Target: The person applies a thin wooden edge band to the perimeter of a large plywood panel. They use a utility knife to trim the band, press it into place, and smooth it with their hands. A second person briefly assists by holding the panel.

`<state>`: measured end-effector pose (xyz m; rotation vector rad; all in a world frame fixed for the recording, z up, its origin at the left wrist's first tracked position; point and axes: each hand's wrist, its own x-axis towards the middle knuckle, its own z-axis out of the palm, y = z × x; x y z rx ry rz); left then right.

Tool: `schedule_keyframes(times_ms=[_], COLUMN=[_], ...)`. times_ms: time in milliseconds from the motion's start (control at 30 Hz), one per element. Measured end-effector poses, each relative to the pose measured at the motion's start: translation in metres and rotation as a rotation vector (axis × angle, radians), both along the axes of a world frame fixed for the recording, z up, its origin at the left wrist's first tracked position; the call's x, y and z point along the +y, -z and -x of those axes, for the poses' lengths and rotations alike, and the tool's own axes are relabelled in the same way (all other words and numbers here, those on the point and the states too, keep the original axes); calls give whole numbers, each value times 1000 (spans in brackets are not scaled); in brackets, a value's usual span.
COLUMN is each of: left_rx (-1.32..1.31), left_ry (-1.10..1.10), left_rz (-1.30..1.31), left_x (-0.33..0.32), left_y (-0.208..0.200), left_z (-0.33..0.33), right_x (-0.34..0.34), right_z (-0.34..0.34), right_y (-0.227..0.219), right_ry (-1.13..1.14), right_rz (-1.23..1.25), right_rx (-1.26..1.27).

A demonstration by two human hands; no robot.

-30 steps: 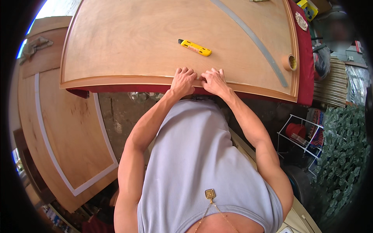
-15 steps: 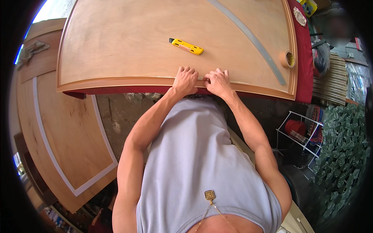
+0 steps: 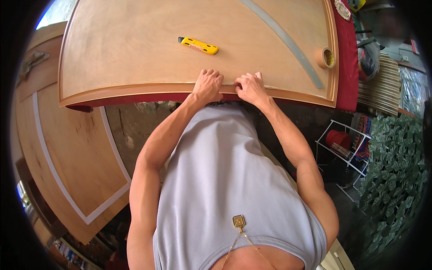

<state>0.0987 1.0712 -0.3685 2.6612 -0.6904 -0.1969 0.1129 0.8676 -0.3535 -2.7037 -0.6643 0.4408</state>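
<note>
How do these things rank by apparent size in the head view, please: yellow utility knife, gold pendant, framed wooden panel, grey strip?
1. Framed wooden panel, running off the top
2. Grey strip, also cut off there
3. Yellow utility knife
4. Gold pendant

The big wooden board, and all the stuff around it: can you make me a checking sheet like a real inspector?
Surface: flat wooden board with a raised rim, over a red covering.
Job's things: yellow cutter, long grey strip and brown tape roll, all on the board.
Clutter: crumpled pale thing on the covering.
Hands: left hand and right hand at the board's near edge, fingers bent; how tightly they hold is hidden.
Cables: nothing seen for sure.
Surroundings: another wooden panel with pale strips at left; green leafy screen at right.
</note>
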Motion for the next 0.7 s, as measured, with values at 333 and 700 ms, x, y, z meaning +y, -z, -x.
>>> schedule_keyframes(times_ms=[333, 700], left_rx=[68, 57], left_ry=[1, -73], left_rz=[60, 120], left_x=[-41, -62], left_y=[0, 3], left_z=[4, 8], right_x=[-18, -46], right_z=[2, 0], right_y=[-1, 7], right_ry=[37, -9], right_rz=[-102, -52], right_rx=[-145, -74])
